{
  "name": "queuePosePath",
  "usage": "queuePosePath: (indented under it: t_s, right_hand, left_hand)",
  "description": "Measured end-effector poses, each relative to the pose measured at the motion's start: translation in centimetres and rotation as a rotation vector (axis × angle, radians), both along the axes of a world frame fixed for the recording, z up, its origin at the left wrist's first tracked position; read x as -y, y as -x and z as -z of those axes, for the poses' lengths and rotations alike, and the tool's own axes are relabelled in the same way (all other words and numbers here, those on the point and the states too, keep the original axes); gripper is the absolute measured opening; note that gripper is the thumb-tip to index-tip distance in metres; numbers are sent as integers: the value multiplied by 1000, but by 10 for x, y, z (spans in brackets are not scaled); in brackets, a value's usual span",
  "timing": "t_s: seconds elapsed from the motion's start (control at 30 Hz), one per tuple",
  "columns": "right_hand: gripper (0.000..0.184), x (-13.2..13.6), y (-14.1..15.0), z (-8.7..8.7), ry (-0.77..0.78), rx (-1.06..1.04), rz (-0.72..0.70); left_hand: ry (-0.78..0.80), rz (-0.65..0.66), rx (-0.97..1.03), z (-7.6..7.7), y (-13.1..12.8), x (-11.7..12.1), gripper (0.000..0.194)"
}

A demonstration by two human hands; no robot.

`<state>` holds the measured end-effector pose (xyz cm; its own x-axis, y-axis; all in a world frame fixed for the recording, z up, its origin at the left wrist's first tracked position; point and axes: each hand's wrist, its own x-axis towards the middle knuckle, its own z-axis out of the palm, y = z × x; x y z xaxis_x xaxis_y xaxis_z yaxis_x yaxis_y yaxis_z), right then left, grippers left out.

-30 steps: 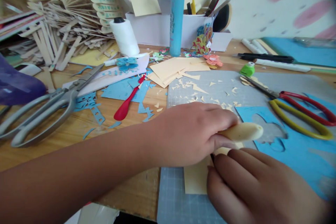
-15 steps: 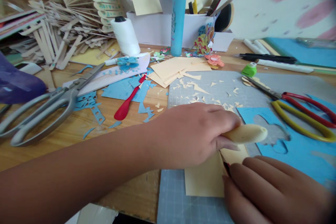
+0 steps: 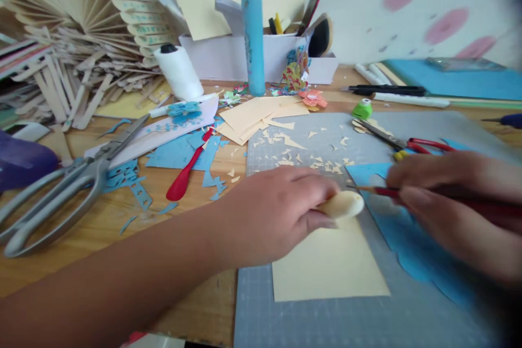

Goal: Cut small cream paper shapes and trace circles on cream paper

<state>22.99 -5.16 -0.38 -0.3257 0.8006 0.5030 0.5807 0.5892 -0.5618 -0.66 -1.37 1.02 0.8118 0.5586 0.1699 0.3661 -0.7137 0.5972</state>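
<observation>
My left hand (image 3: 269, 215) is closed around a smooth, pale cream object with a rounded end (image 3: 346, 205), and rests at the top of a cream paper sheet (image 3: 326, 272). The far part of the sheet is hidden under that hand. Off to the right, my right hand (image 3: 452, 206), blurred, grips a red pencil (image 3: 387, 192). Its sharpened tip points left, close to the cream object. Beneath the right hand lies blue paper (image 3: 420, 255) with cut edges. The sheet lies on a grey cutting mat (image 3: 261, 310).
Large grey-handled scissors (image 3: 95, 174) and a red spatula-like tool (image 3: 185, 176) lie at left. Red-and-yellow-handled scissors (image 3: 424, 144) are partly hidden by my right hand. Cream scraps (image 3: 289, 141) litter the mat. Behind stand a blue bottle (image 3: 253, 38) and a white thread spool (image 3: 179, 73).
My right hand has lifted off the cream sheet and moved up and right, bringing the red pencil into plain sight. My left hand keeps its hold. The view has shifted slightly right.
</observation>
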Motion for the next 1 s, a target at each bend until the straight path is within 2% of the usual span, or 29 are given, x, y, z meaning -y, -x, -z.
queuePosePath:
  t_s: [0.07,0.13,0.2,0.3,0.47,0.67,1.0]
  right_hand:
    - [17,-14,-4,7,256,-301,-161]
    - [18,-23,-4,15,560,-472,-304]
    - [23,-26,-2,19,679,-557,-346]
    - [23,-24,-2,18,659,-667,-292]
    - [18,-20,-5,14,524,-816,-178]
    - [14,-22,-6,19,532,-763,-163]
    - [17,-25,-8,26,588,-646,-156]
  left_hand:
    - [22,-45,-3,-1,1,1,11]
    - [44,-80,40,-3,0,1,10]
    - [45,-124,116,-6,-2,2,9]
    - [40,-205,145,-8,-8,5,8]
    - [108,-206,-63,-6,-21,12,17]
    - [-69,-172,-120,5,-26,15,19]
    - [-143,-139,-30,17,-20,13,26]
